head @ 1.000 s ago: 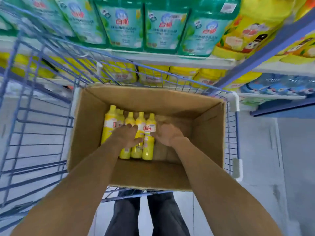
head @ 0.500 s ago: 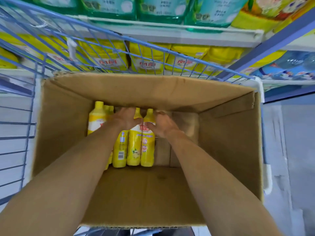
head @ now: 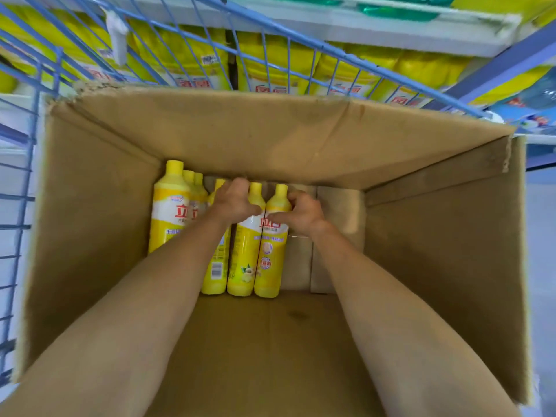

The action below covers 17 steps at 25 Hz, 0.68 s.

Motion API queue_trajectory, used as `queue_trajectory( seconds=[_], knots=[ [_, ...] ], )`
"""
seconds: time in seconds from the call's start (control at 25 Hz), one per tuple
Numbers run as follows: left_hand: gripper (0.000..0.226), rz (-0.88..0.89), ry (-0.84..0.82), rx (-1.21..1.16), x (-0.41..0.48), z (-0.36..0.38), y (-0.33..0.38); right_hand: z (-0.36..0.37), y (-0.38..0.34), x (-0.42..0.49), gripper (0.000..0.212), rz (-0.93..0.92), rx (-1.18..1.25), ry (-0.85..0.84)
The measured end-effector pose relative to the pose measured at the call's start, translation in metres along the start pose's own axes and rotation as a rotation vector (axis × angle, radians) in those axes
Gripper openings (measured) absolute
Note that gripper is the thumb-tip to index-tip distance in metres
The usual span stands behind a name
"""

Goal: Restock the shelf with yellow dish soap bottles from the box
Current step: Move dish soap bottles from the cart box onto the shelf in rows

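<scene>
Several yellow dish soap bottles [head: 269, 251] lie in a row at the bottom of a deep cardboard box [head: 270, 136], toward its left. One taller bottle [head: 170, 206] leans at the far left. My left hand [head: 234, 200] curls over the necks of the middle bottles. My right hand [head: 301, 210] wraps the shoulder of the rightmost bottle, thumb across its label. Both forearms reach down into the box and hide parts of the left bottles.
The box sits in a blue wire cart [head: 18, 188]. Beyond the cart a white shelf [head: 391, 28] holds yellow refill pouches [head: 192, 55] below and green packs above. A blue upright [head: 493, 67] runs at the right. Bare box floor [head: 334, 236] lies right of the bottles.
The view has dropped closer into the box. Both hands have reached deeper and closed around the bottle necks and shoulders.
</scene>
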<state>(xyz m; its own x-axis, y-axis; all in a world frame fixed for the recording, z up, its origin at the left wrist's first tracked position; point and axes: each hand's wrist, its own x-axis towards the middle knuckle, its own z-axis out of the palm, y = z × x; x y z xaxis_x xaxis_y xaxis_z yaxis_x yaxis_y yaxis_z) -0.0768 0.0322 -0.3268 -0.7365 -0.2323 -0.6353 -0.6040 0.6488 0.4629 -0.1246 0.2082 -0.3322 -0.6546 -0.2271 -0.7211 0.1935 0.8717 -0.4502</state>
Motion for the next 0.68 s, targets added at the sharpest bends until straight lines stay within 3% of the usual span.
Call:
queue_trajectory(
  seconds=[0.16,0.28,0.36,0.48,0.68],
  knots=[
    [0.036,0.049,-0.081,-0.194,-0.009,0.018,0.005,-0.006,0.021,-0.006,0.065,0.040,0.210,-0.024],
    [0.062,0.078,-0.090,-0.382,-0.014,0.027,-0.001,-0.003,0.029,-0.018,0.056,0.029,0.393,0.032],
    [0.058,0.116,-0.064,-0.473,-0.025,0.021,-0.001,-0.004,0.027,-0.030,0.056,-0.011,0.459,0.093],
    [0.043,0.134,-0.017,-0.553,-0.058,-0.007,0.011,-0.023,0.005,-0.062,0.069,-0.098,0.426,0.101],
    [0.054,0.165,-0.033,-0.684,-0.129,-0.084,0.063,-0.104,-0.049,-0.135,0.067,-0.210,0.418,0.127]
  ],
)
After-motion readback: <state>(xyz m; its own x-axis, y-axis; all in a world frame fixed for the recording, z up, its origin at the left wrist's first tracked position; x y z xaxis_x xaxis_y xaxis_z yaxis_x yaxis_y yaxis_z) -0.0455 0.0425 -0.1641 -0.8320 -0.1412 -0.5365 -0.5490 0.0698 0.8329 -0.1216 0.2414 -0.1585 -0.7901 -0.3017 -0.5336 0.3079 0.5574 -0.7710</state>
